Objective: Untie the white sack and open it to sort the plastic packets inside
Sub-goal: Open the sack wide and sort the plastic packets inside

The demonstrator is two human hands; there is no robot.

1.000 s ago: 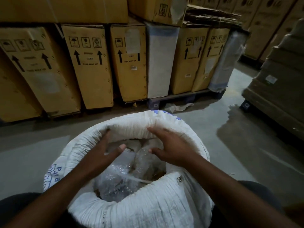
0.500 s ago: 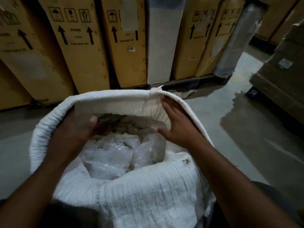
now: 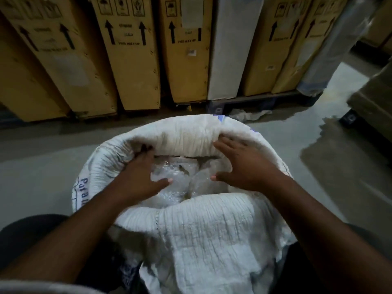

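The white sack [image 3: 207, 240] stands open in front of me, its rim rolled outward. Clear plastic packets [image 3: 176, 177] fill the mouth. My left hand [image 3: 137, 177] reaches into the left side; its fingers disappear under the folded far-left rim and its thumb lies over a packet. My right hand [image 3: 244, 166] rests with its fingers spread flat against the inner far-right rim, thumb pointing at the packets, holding nothing.
Tall cardboard boxes [image 3: 131, 60] and a white carton [image 3: 229, 49] stand on a pallet behind the sack. A plastic-wrapped roll [image 3: 331, 49] leans at the right. A wrapped stack [image 3: 375, 98] sits far right. A plastic scrap [image 3: 250, 114] lies on the concrete floor.
Both hands have left the packets at the middle and gone to the sack's rim, spreading the mouth wider. The far rim is now folded down. My view has tipped lower.
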